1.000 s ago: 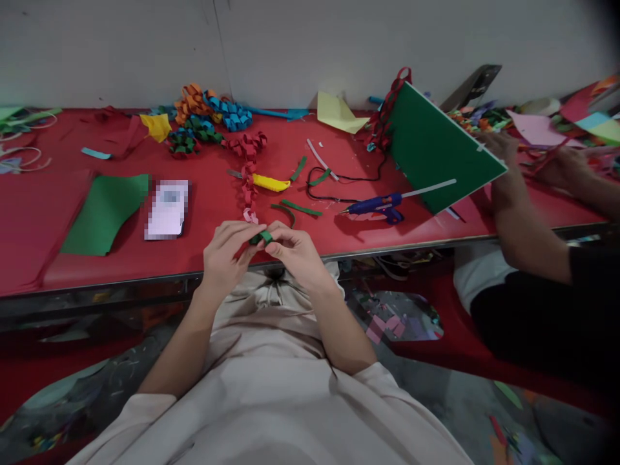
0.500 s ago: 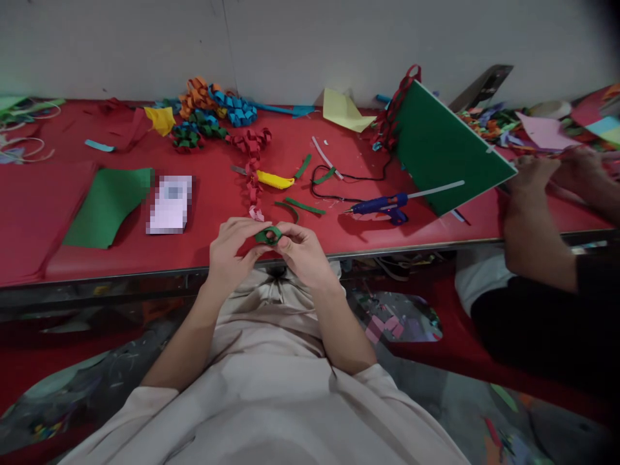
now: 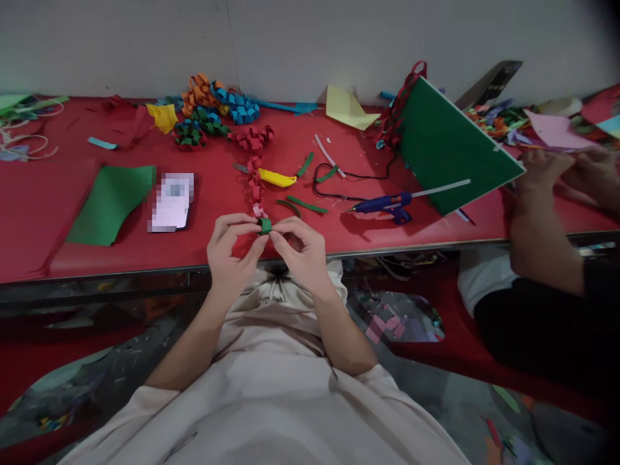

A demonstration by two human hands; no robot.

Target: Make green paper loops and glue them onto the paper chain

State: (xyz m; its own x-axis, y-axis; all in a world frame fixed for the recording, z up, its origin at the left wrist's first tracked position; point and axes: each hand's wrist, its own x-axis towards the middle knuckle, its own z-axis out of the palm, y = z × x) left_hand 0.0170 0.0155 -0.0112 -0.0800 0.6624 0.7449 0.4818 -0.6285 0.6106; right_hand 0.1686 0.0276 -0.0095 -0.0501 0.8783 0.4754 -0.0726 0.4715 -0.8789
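Note:
My left hand and my right hand meet over the near edge of the red table. Between their fingertips they pinch a small green paper loop. The loop sits at the near end of a red paper chain that runs away from me across the table. Two loose green paper strips lie just beyond my right hand.
A blue glue gun with its black cord, a yellow-handled cutter, a green sheet, a phone and coloured paper chains lie on the table. At the right, another person's hands hold a green board.
My hands have risen slightly toward the red chain's end, and the green strip has gone from an open ring to a tight pinched loop. The other person's hands shifted right.

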